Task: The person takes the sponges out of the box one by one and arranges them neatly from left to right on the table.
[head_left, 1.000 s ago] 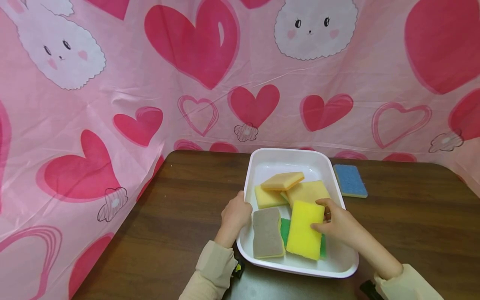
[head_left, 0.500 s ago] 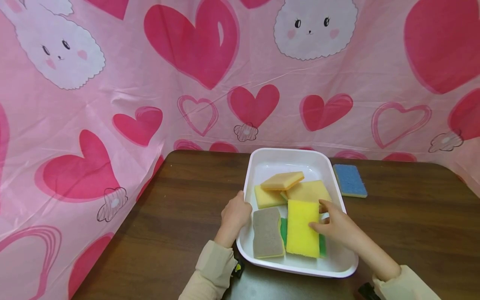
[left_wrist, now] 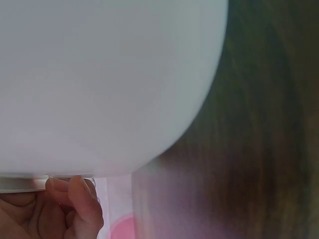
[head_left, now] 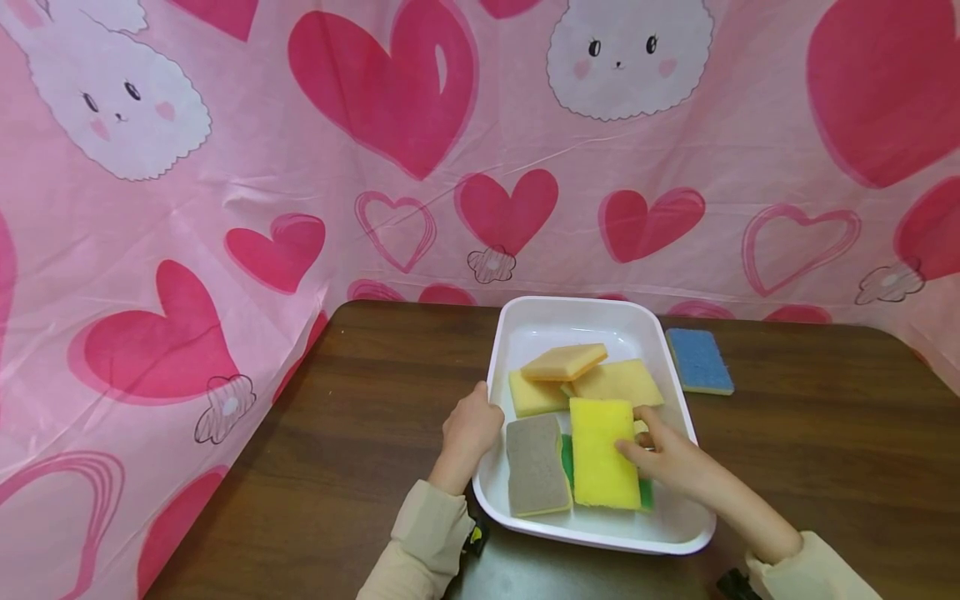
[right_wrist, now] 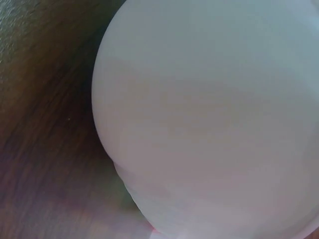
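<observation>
A white plastic tub (head_left: pixel 678 521) holds several sponges. My left hand (head_left: pixel 472 425) grips its left rim; in the left wrist view that hand's (left_wrist: pixel 67 211) fingers curl at the edge of the tub. With thumb and fingers, my right hand (head_left: pixel 671 454) pinches the right edge of a bright yellow sponge (head_left: pixel 602 458), held over a green piece (head_left: pixel 567 458) that shows on both sides of it. Left of it lies a grey-topped sponge (head_left: pixel 536 467). The right wrist view shows mostly the tub's pale wall (right_wrist: pixel 199 124), with the right hand hidden.
At the tub's far end lie a pale yellow sponge (head_left: pixel 618 382), another yellow one (head_left: pixel 534 398) and a tan one (head_left: pixel 564 362) resting across them. A blue-topped sponge (head_left: pixel 700 361) is on the brown table (head_left: pixel 382 392), right of the tub. Behind hangs a pink heart-patterned cloth (head_left: pixel 525 142).
My right hand has shifted the bright yellow sponge slightly left and turned it straighter. My left hand has stayed at the rim.
</observation>
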`<control>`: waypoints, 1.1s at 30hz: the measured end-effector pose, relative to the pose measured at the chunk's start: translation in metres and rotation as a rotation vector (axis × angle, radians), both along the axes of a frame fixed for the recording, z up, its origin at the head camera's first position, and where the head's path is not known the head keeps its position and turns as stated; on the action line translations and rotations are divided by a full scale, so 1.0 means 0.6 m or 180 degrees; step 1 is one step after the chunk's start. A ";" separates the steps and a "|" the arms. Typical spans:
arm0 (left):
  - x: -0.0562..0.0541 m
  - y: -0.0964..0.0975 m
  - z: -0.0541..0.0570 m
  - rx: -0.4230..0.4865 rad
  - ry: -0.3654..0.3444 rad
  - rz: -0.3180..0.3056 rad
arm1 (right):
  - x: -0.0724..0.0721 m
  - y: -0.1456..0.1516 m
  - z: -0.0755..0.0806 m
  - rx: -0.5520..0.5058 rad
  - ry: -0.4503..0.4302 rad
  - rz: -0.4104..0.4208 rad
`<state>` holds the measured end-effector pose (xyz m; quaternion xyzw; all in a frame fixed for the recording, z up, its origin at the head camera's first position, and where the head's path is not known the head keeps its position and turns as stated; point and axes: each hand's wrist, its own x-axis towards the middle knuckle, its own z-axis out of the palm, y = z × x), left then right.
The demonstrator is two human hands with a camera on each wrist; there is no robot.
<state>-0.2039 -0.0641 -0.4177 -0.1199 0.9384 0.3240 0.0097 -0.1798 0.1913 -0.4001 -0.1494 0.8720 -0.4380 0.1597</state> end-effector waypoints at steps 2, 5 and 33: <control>0.000 0.000 -0.001 -0.0015 0.0011 0.0001 | 0.001 -0.001 0.002 0.0006 -0.0024 -0.0013; 0.000 -0.001 -0.001 -0.0022 0.0025 0.0001 | 0.003 -0.001 0.007 0.0093 0.0036 -0.0077; -0.001 0.000 0.000 0.0026 0.0006 0.0002 | 0.006 0.019 0.022 -0.0337 0.0122 -0.0152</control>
